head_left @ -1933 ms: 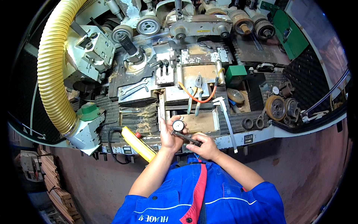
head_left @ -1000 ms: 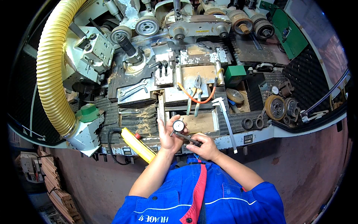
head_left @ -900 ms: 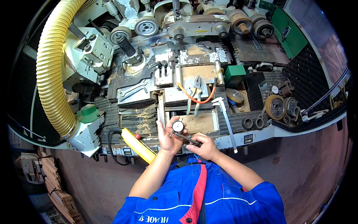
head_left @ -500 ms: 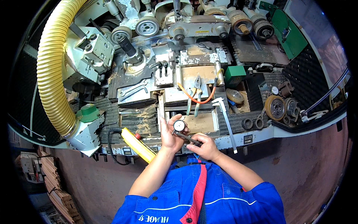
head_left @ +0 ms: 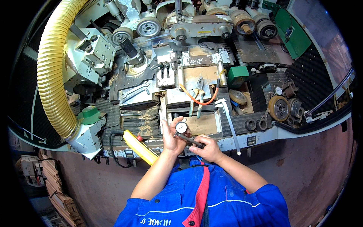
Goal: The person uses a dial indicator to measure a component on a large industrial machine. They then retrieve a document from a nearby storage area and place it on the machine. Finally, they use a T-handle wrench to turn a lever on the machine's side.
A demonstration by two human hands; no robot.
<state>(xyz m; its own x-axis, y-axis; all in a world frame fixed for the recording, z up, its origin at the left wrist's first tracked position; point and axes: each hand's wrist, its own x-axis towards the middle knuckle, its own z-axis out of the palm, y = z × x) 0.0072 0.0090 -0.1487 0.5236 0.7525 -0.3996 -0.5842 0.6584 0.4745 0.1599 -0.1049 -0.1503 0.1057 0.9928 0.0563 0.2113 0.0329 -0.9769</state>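
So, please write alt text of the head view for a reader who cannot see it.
A person's right hand grips a dial gauge by its dark stem, dial over the left hand, before a machine. Pliers, caliper and wrench lie on it; a yellow ribbed hose curves at left.

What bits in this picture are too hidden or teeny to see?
In the head view:
1. Dial gauge: its reading is too small.
2. Left hand: fingers partly hidden behind the gauge.
3. Gauge's dark rod: one end covered by the right hand.
4. Yellow hose: upper end cut off by the top edge.
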